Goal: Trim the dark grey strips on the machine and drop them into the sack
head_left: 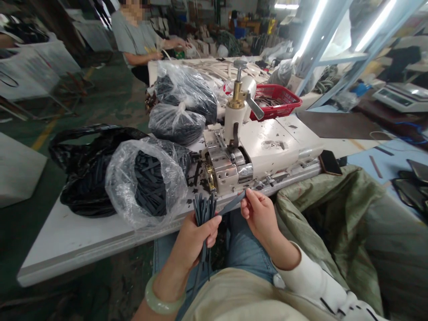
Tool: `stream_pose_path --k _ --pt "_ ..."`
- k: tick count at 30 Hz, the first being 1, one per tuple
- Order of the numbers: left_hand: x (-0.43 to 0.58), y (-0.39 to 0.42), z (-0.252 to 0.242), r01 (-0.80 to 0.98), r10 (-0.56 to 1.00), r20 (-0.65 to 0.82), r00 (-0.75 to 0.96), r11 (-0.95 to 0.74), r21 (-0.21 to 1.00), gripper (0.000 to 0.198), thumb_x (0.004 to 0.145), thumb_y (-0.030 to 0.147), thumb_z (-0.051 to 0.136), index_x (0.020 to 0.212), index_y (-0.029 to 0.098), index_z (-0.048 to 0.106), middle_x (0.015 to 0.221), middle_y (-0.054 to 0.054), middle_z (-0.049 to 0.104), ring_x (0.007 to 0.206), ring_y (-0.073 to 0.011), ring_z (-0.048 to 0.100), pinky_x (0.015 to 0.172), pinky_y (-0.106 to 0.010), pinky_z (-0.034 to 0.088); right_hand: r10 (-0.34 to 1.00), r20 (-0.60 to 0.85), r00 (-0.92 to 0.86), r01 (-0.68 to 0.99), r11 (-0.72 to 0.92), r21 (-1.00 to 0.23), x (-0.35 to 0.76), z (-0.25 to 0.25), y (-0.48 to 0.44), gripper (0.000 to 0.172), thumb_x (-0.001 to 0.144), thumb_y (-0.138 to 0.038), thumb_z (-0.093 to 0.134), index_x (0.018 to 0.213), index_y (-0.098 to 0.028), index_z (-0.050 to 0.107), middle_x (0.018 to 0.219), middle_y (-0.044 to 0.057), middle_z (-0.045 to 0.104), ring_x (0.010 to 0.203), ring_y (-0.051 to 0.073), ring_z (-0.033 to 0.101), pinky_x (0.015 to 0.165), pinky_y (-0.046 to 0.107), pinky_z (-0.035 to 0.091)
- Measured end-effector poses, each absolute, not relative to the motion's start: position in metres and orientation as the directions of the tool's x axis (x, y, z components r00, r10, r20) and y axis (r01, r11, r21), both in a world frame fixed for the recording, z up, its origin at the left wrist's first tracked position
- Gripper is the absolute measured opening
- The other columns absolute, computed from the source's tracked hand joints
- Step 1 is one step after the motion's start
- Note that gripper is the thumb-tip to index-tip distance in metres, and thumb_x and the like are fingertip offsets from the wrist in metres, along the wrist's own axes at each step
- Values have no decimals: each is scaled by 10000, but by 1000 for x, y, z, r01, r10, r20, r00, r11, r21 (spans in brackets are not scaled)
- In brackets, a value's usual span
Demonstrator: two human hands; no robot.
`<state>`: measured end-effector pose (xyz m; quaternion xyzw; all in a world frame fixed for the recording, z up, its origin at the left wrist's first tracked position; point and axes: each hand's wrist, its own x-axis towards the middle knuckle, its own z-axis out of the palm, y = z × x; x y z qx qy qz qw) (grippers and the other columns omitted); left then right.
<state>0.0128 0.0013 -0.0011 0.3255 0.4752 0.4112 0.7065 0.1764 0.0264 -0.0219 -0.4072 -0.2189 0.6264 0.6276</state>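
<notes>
A bundle of dark blue-grey strips stands upright in my left hand, whose fingers are wrapped round it. My right hand pinches the end of one single strip between thumb and finger. That strip runs slantwise from my right fingertips down to my left thumb. Just beyond both hands, at the table edge, is a cream machine with metal rollers and a brass-and-steel post on top. Left of it lies an open clear plastic bag full of similar dark strips.
A black plastic bag and tied clear bags crowd the white table. Behind the machine sits a red basket. A phone lies at the right, near green cloth. Across the table another person handles pale strips.
</notes>
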Motion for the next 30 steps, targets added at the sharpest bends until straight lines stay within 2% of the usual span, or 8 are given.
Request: stream_pose_path --k 7,12,16,18,21,25,28,30 --pt "10 0 2 -332 913 -385 134 407 851 229 746 300 712 718 164 529 465 89 409 366 -43 346 366 -180 264 951 -308 19 -628 -229 -744 178 -26 14 248 756 -326 747 636 -136 642 603 12 668 406 37 506 388 125 419" --pt "2 2 4 -399 930 -359 76 358 844 195 726 264 726 758 162 563 477 87 434 365 -40 345 363 -174 260 963 -269 13 -589 -210 -780 182 -33 3 108 743 -254 768 812 -176 739 691 23 726 525 77 641 494 140 531" --pt "-2 2 -1 -458 964 -262 54 257 851 143 744 211 693 834 181 587 467 91 437 362 -44 351 384 -181 260 977 193 93 -260 211 -942 191 -29 -7 197 798 -138 691 933 -266 753 813 27 756 662 155 719 601 251 607" --pt "-6 0 -5 -453 989 -141 35 142 880 117 750 179 672 836 198 595 469 89 442 370 -53 364 400 -193 275 873 488 -4 1 488 -873 199 -24 -11 325 816 -60 628 1016 -292 738 908 38 757 752 170 728 662 273 613" --pt "-17 -2 -5 -354 1000 17 19 -9 935 107 710 162 685 764 214 608 528 60 520 395 -68 398 417 -217 309 713 681 -170 233 700 -675 208 -19 -13 436 821 -7 579 1141 -282 692 1028 65 742 865 168 721 736 256 601" --pt "-28 -3 6 -85 994 109 -3 -109 990 127 595 150 744 623 218 641 610 -7 622 527 -148 533 513 -281 438 698 679 -228 300 714 -633 208 -20 -10 482 834 -23 548 1238 -273 624 1116 73 713 956 180 701 799 286 589" --pt "-28 -3 15 93 995 103 -20 -101 991 130 569 129 755 585 227 671 632 -35 653 645 -209 595 636 -329 494 783 518 -344 354 619 -701 198 -20 -8 545 836 -161 608 1361 -265 505 1220 101 659 1082 242 640 900 383 537" --pt "-24 -2 16 160 999 47 0 -46 986 115 573 139 768 590 217 685 653 -43 663 659 -212 597 648 -325 493 815 394 -425 385 557 -736 188 -17 -9 506 842 -256 631 1336 -241 526 1125 120 690 996 259 649 850 389 523"
